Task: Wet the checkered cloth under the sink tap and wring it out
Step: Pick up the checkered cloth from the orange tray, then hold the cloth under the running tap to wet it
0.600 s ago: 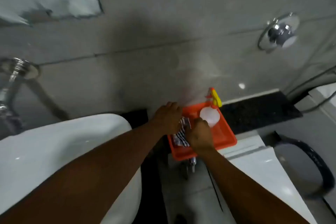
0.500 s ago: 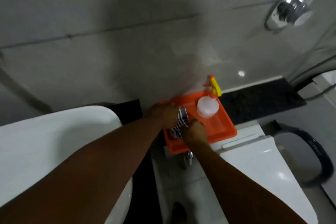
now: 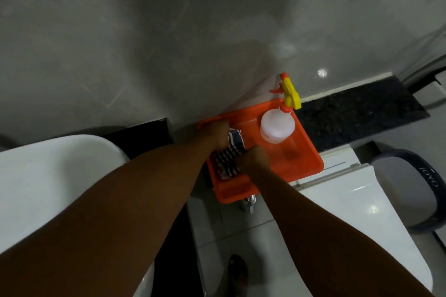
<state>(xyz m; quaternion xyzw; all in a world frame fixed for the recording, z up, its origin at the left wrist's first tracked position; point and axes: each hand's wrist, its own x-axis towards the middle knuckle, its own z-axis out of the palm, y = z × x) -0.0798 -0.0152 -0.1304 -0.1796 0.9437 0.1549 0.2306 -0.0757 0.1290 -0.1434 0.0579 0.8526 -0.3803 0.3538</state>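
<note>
The checkered cloth (image 3: 228, 159), dark blue and white, lies bunched in the left part of an orange tray (image 3: 304, 166). My left hand (image 3: 216, 136) grips its far end at the tray's back left corner. At the cloth's near right side, my right hand (image 3: 253, 159) is closed on it. Both hands hold the cloth low inside the tray. The white sink basin (image 3: 55, 176) curves at the left; no tap shows in this view.
A white spray bottle (image 3: 277, 125) with a yellow and orange trigger head stands in the tray's back right corner. A white toilet lid (image 3: 357, 219) lies at the right, beside a dark-rimmed bin (image 3: 415, 190). A grey tiled wall rises behind. A small metal fitting (image 3: 251, 201) hangs below the tray.
The view has tilted downward, so the wall fittings slid up and out of frame. Both hands stay on the cloth in the tray, with the left hand shifted toward the back left corner.
</note>
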